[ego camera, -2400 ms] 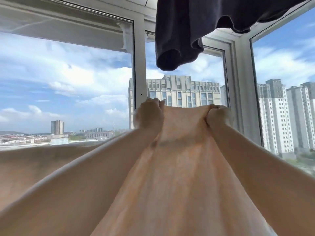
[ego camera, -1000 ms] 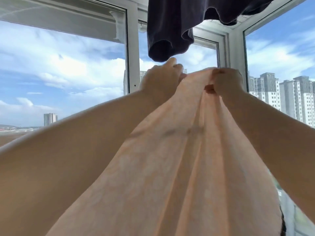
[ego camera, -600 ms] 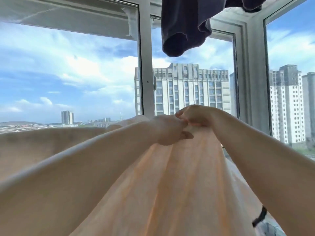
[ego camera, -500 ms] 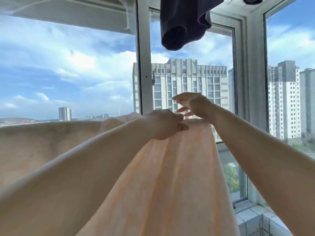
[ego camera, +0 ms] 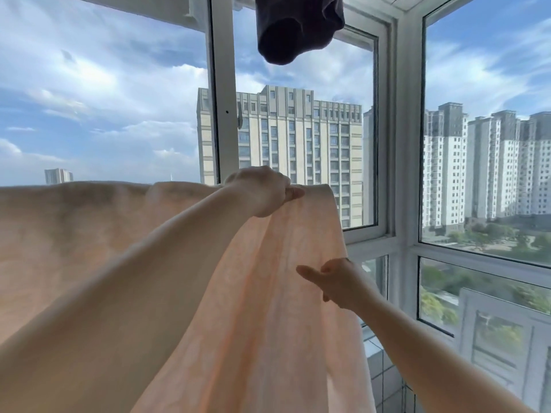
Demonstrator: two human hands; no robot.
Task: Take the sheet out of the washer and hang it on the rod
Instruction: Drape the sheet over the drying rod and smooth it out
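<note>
A pale peach sheet point(ego camera: 268, 308) is draped over a line at about chest height and stretches from the left edge to the middle of the view. The rod under it is hidden by the cloth. My left hand point(ego camera: 262, 190) grips the sheet's top fold near its right end. My right hand point(ego camera: 334, 278) is lower down, at the sheet's right hanging edge, thumb stretched out over the cloth and the fingers behind it.
A dark garment point(ego camera: 295, 28) hangs overhead at the top centre. White window frames point(ego camera: 399, 144) close the corner ahead and to the right, with tall buildings outside. A tiled ledge point(ego camera: 384, 368) lies at the lower right.
My right hand has let go of the top fold and dropped down to the sheet's right edge. My left hand has stayed on the top fold. The view has tilted slightly downward.
</note>
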